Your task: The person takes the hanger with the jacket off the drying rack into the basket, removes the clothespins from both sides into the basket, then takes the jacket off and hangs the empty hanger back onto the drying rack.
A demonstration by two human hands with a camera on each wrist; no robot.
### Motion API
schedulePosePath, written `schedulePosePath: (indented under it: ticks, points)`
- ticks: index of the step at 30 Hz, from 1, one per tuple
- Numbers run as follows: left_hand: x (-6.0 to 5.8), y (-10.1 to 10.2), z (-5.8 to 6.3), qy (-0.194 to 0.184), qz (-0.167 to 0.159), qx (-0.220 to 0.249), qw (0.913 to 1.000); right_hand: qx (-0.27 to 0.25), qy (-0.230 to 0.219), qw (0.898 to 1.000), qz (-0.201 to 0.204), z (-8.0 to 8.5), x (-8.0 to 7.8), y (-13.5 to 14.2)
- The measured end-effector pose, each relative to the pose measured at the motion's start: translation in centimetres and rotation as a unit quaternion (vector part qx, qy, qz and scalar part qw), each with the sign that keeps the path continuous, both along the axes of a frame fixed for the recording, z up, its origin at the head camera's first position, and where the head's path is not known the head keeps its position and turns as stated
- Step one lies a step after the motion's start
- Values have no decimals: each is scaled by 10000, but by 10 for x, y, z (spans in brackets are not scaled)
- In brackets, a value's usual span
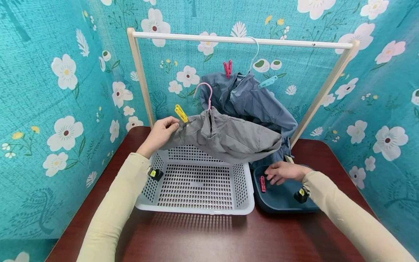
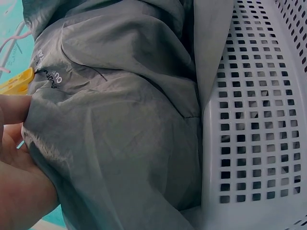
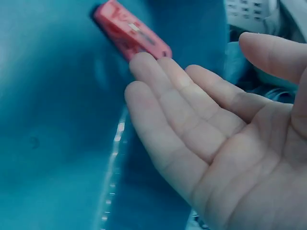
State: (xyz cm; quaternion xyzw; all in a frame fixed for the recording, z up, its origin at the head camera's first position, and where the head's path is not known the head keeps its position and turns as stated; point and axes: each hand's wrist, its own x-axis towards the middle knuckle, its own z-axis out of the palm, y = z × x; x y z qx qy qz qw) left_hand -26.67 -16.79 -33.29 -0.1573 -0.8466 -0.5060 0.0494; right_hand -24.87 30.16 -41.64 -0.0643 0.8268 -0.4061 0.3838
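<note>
A thin grey jacket (image 1: 235, 134) with a collar hangs over the white basket on a pink hanger (image 1: 209, 94), whose hook shows below the rail. My left hand (image 1: 162, 131) pinches the jacket's left shoulder edge between thumb and fingers, close beside a yellow clothespin (image 1: 181, 113) clipped there. Small lettering on the cloth shows in the left wrist view. Over the dark blue basin (image 1: 284, 194), my right hand (image 1: 284, 171) has its fingers extended and holds nothing. A red clothespin (image 3: 134, 28) lies in the basin, right at those fingertips.
A white perforated basket (image 1: 196, 209) stands on the dark red table (image 1: 183, 236). Behind, a blue jacket (image 1: 262, 102) hangs by a light blue hanger (image 1: 255, 54) from the white rail (image 1: 291, 42), with red (image 1: 227, 68) and light blue (image 1: 267, 82) clothespins on it.
</note>
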Motion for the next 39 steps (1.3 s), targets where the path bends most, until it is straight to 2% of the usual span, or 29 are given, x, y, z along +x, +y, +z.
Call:
schedulePosePath:
  ticks: [8,12,17,25,29,35,39]
  points:
    - [3,2,-1,164,11,-226,9996,-155,257,9991,302,29,8,-10]
    - [3,4,-2,220,-3,-277,9994,-307,606,9965,496,48,10,-18]
    - [5,6,-2,278,28,-352,9990,-577,1203,9885,716,76,13,-34]
    - [5,7,-2,199,95,-374,9991,-1125,1742,9756,721,120,17,-74]
    - [4,8,-4,91,61,-301,9995,-1228,2047,9691,624,130,17,-94]
    - [3,8,-5,57,47,-249,9997,-1604,2617,9501,552,139,14,-121]
    - [3,7,-6,5,74,-240,9997,-1872,2746,9413,596,146,11,-140]
